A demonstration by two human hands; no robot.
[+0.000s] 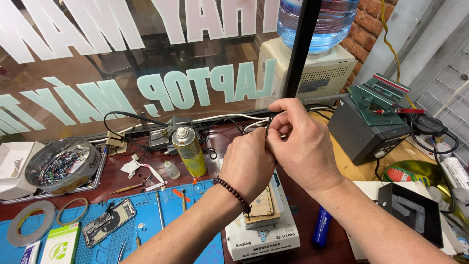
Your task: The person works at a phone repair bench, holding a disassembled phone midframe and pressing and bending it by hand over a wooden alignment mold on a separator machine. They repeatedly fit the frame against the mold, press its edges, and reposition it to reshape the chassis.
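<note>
Pinching thin black tool [268,128], left hand [246,164], right hand [299,142], cluttered red workbench [205,168]

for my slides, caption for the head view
Left hand and right hand pinch a thin black cable above a cluttered repair bench.

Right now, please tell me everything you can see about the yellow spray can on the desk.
The yellow spray can is a slim cylinder, metal by its look, with printed labels on its side and a white nozzle on a silvery domed top; no cap is on it. It stands upright on the dark red desk, just behind the blue work mat, with a small white bottle at its left and tangled black cables behind it. Nothing holds it; both hands are to its right.
</note>
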